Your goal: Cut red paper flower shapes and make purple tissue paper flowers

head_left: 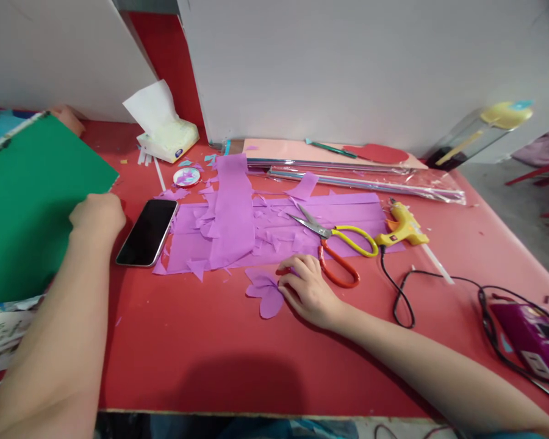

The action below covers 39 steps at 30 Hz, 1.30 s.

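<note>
My left hand (97, 214) is closed on the right edge of a large green sheet of paper (27, 201) at the left of the red table (201, 347). My right hand (307, 290) rests on the table with its fingers curled, pinching a small purple paper cut-out shaped like petals (264, 291). Just above it lie purple tissue sheets and scraps (256, 222). Scissors (336, 244) with one yellow and one orange handle lie beside my right hand.
A black phone (147, 232) lies face up between my hands. A yellow glue gun (401, 226) with a black cord, a tissue pack (167, 137), a tape roll (186, 177), wrapped foil rolls (366, 177), pink card (302, 148) and a purple box (533, 335) surround the work area.
</note>
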Tool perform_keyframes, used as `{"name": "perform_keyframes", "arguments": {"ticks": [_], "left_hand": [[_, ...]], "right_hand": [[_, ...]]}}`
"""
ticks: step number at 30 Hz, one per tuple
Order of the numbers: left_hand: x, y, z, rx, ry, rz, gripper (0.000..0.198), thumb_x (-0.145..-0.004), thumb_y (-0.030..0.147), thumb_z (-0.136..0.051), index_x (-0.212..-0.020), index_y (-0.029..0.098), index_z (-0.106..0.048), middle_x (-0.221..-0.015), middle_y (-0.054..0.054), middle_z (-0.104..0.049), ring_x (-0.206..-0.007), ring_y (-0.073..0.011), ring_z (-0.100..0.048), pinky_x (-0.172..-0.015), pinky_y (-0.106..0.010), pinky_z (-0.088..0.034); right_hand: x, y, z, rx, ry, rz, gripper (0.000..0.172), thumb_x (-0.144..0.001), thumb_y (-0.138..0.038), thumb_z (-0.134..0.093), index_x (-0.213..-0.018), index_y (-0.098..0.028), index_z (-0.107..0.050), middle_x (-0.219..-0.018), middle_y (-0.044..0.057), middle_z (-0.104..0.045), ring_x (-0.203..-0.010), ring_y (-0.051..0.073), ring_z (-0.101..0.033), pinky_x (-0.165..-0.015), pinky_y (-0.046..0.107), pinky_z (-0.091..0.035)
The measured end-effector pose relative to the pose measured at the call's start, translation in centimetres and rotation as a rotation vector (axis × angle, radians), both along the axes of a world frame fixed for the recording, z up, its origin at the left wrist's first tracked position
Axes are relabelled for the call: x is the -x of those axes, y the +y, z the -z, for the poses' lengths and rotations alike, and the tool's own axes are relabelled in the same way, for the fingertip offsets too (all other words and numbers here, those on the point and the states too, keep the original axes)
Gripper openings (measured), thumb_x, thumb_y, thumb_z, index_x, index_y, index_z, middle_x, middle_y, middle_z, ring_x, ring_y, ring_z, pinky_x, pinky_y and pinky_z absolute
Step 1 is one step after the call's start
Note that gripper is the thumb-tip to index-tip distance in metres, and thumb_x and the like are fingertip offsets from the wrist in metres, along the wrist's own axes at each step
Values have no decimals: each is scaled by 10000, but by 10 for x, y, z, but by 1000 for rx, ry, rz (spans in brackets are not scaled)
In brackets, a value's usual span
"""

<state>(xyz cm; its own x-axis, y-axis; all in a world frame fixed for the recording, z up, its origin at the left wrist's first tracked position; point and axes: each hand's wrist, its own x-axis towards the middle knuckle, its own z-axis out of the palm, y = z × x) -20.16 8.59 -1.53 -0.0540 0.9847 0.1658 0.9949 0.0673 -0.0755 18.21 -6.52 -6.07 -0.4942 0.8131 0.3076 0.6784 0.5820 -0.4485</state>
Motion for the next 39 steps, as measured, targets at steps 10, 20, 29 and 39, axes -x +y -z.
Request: {"name": "perform_keyframes", "arguments": {"ticks": [10, 20, 29, 39], "left_hand": [[-174, -80, -10, 72, 11, 611, 482, -853, 327, -468, -1235, 38, -410, -1308, -202, -420, -1214, -341, -359, -1000, -510, -263], [-219, -147, 28, 16, -453, 833, 180, -846, 192, -469, -946, 139, -608, -1048, -83, -605, -1047, -215, -493, -930, -414, -336], [-218, -141, 37, -63, -490, 823, 160, -831, 174, -501, -804, 157, -657, -995, -64, -642, -1031, -229, -509, -902, -438, -334], [-219, -141, 42, -39, -600, 830, 166, -805, 158, -513, -715, 179, -652, -957, -30, -657, -999, -205, -506, -897, -428, -330]], "right_hand": [[-4, 0, 0, -17, 49, 33, 106, -835, -151, -474, -780, -172, -563, -975, 76, -566, -940, 228, -436, -807, 424, -362], [-4, -3, 3, -116, 76, 81, 79, -825, -155, -493, -833, -161, -571, -1016, 100, -535, -961, 241, -426, -813, 432, -367], [-3, -3, 4, -78, 33, 54, 92, -821, -154, -491, -827, -154, -582, -1028, 103, -537, -974, 247, -421, -824, 434, -369], [-48, 65, -44, -219, -228, 384, 227, -817, -302, -490, -983, -157, -546, -1185, 157, -443, -1062, 315, -383, -867, 484, -328]]}}
